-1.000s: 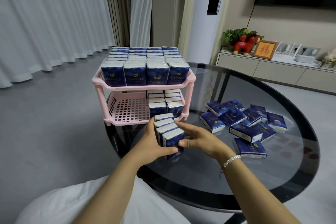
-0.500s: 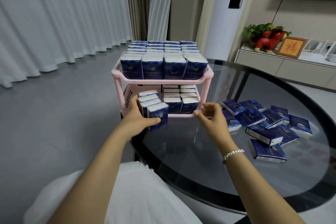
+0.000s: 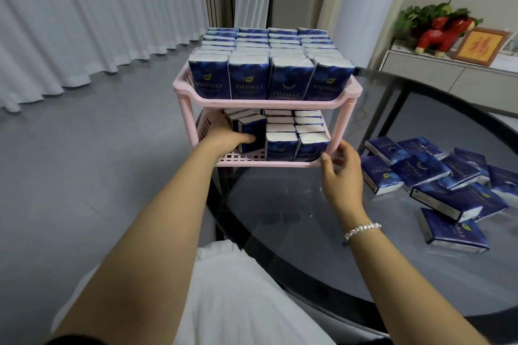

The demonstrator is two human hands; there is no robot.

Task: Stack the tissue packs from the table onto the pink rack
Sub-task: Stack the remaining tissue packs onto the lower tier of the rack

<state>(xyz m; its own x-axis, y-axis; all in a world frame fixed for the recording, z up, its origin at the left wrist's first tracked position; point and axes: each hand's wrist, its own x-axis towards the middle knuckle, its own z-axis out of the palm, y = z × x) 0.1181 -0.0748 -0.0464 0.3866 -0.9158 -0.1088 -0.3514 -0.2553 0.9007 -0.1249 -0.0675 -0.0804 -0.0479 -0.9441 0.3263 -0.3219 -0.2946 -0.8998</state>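
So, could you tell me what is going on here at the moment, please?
A person is filling a pink rack with tissue packs. The left hand grips a small row of packs and holds it inside the lower shelf, beside the packs already standing there. The right hand hovers at the rack's front right corner. The top shelf is full, and loose packs lie on the glass table.

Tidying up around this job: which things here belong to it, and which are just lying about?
Job:
- pink rack
- held tissue packs in left hand
- loose tissue packs on glass table

Lying about:
- red horse figurine
- framed picture
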